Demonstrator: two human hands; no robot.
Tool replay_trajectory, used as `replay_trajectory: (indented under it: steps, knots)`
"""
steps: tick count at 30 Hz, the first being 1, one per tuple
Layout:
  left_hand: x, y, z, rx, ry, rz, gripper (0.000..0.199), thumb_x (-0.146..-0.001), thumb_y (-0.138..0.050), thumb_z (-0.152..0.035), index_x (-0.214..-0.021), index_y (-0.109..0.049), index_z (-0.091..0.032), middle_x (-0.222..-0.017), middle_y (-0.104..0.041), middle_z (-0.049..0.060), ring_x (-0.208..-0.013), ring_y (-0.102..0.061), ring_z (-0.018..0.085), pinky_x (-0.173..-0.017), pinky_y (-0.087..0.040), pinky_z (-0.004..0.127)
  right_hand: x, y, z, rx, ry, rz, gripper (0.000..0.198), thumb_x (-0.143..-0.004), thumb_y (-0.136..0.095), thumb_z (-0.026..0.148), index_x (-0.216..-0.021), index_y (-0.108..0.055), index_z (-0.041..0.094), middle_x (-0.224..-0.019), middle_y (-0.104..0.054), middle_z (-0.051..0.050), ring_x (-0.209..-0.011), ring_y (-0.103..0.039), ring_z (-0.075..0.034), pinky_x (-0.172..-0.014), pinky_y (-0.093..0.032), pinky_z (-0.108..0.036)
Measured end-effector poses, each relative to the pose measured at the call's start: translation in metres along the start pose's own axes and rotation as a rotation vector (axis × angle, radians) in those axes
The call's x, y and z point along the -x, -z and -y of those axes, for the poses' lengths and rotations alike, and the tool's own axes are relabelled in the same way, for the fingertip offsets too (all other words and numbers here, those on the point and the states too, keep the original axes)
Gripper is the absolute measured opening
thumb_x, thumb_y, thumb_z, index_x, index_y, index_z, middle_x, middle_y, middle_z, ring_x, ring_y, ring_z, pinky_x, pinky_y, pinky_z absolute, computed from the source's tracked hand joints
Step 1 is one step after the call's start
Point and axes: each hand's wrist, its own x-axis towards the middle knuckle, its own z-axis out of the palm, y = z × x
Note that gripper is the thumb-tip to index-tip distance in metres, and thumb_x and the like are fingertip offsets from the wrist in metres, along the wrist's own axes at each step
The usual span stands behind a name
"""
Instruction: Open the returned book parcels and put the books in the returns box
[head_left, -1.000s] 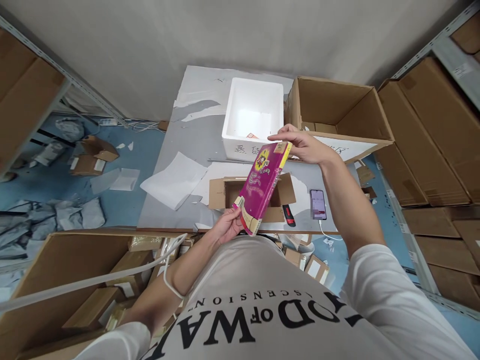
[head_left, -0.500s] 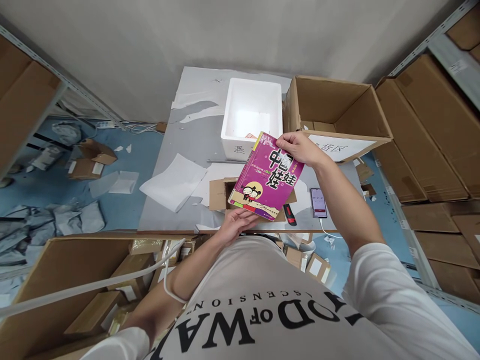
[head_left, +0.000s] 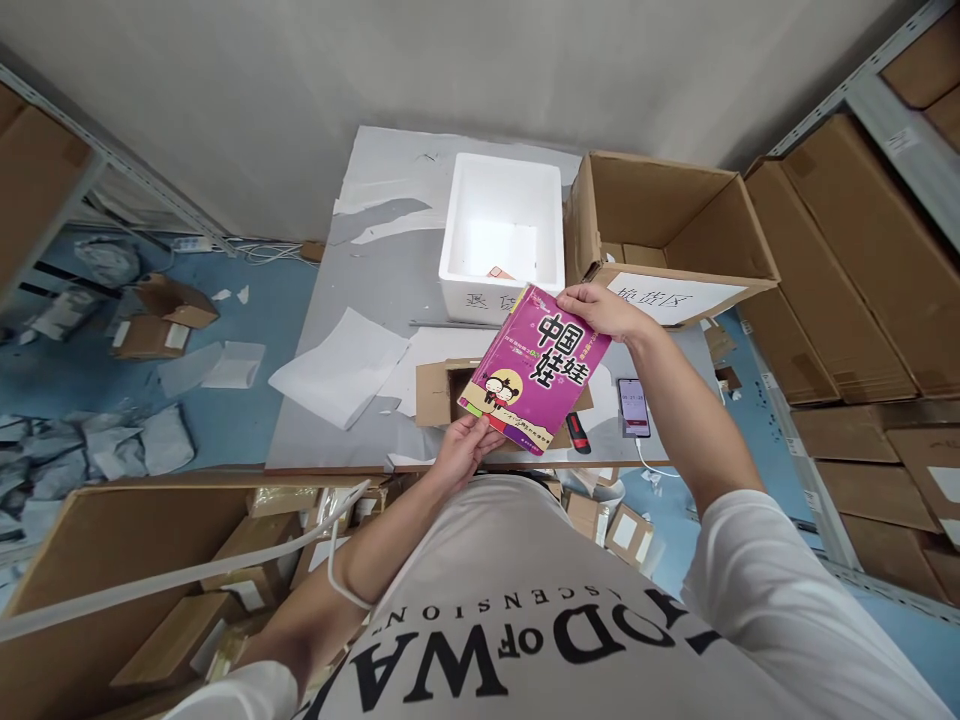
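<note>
Both hands hold a purple book (head_left: 536, 375) with a cartoon pair and large Chinese characters on its cover. My left hand (head_left: 466, 450) grips its lower left corner, the thumb on top of the cover. At the upper right edge, my right hand (head_left: 600, 308) pinches the book, fingers partly hidden behind it. Beneath the book sits a small opened cardboard box (head_left: 433, 393), mostly covered by it. A red and black box cutter (head_left: 577, 433) lies just right of the book, near the table's front edge.
On the table (head_left: 390, 270) stand a white foam box (head_left: 448, 245) and a large open carton (head_left: 701, 272). A phone (head_left: 634, 408) with a cable lies at right, white foam sheeting (head_left: 330, 370) at left. Below left, a big carton (head_left: 135, 550) holds several parcels; stacked cartons (head_left: 840, 270) line the right.
The book has come down slightly toward me and lies flatter. My left thumb now rests on its cover, where the hand was more underneath before. The view has shifted a little.
</note>
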Motion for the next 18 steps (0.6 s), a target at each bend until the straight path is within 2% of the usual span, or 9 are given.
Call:
replay_trajectory:
  steps: [2, 4, 9, 12, 14, 16, 18]
  knots:
    - [-0.004, 0.001, -0.007, 0.029, -0.005, 0.005, 0.033, -0.076, -0.074, -0.043, -0.094, -0.064, -0.017, -0.097, -0.075, 0.007, -0.089, -0.072, 0.019, -0.093, -0.052, 0.037, -0.009, 0.007, 0.002, -0.076, 0.03, -0.07, 0.031, -0.081, -0.069, 0.047, -0.078, -0.063, 0.017, -0.064, -0.069, -0.003, -0.054, -0.063, -0.015, -0.047, -0.05, -0.025]
    - [-0.008, 0.004, -0.013, 0.045, -0.002, 0.019, 0.034, -0.078, -0.072, -0.043, -0.097, -0.065, -0.017, -0.095, -0.075, 0.007, -0.088, -0.072, 0.019, -0.093, -0.052, 0.037, -0.026, 0.019, 0.002, -0.166, 0.088, -0.203, 0.031, -0.082, -0.068, 0.046, -0.078, -0.062, 0.016, -0.064, -0.067, -0.002, -0.056, -0.064, -0.016, -0.051, -0.052, -0.027]
    - [-0.008, 0.018, -0.016, 0.042, 0.008, -0.049, 0.036, -0.074, -0.074, -0.043, -0.096, -0.066, -0.016, -0.089, -0.075, 0.007, -0.083, -0.072, 0.018, -0.089, -0.053, 0.033, -0.108, 0.048, -0.015, -0.373, 0.232, -0.636, 0.031, -0.092, -0.053, 0.045, -0.086, -0.059, 0.015, -0.071, -0.065, -0.001, -0.07, -0.067, -0.015, -0.064, -0.056, -0.031]
    - [-0.005, 0.026, -0.014, 0.036, -0.026, -0.145, 0.038, -0.071, -0.076, -0.044, -0.095, -0.066, -0.016, -0.086, -0.074, 0.005, -0.079, -0.072, 0.017, -0.086, -0.053, 0.032, -0.164, 0.048, -0.035, -0.411, 0.194, -0.85, 0.032, -0.098, -0.039, 0.039, -0.09, -0.058, 0.015, -0.075, -0.064, -0.002, -0.073, -0.067, -0.015, -0.066, -0.056, -0.032]
    - [-0.004, 0.032, -0.013, -0.004, -0.072, -0.209, 0.041, -0.068, -0.078, -0.046, -0.093, -0.066, -0.016, -0.084, -0.074, 0.005, -0.077, -0.072, 0.017, -0.086, -0.052, 0.033, -0.191, 0.041, -0.047, -0.374, 0.113, -0.95, 0.031, -0.099, -0.036, 0.034, -0.093, -0.058, 0.013, -0.077, -0.064, -0.004, -0.075, -0.067, -0.016, -0.066, -0.056, -0.032]
    - [-0.003, 0.039, -0.013, -0.07, -0.119, -0.276, 0.043, -0.065, -0.079, -0.048, -0.091, -0.065, -0.015, -0.083, -0.074, 0.005, -0.075, -0.072, 0.018, -0.086, -0.052, 0.033, -0.207, 0.032, -0.057, -0.288, 0.007, -1.0, 0.029, -0.098, -0.036, 0.029, -0.095, -0.059, 0.011, -0.079, -0.064, -0.007, -0.075, -0.067, -0.018, -0.065, -0.056, -0.033]
    - [-0.001, 0.046, -0.013, -0.145, -0.159, -0.339, 0.045, -0.065, -0.078, -0.05, -0.089, -0.065, -0.015, -0.082, -0.073, 0.006, -0.074, -0.071, 0.019, -0.084, -0.052, 0.034, -0.216, 0.026, -0.063, -0.17, -0.04, -0.98, 0.028, -0.096, -0.037, 0.025, -0.097, -0.059, 0.009, -0.08, -0.065, -0.01, -0.075, -0.067, -0.019, -0.065, -0.056, -0.035]
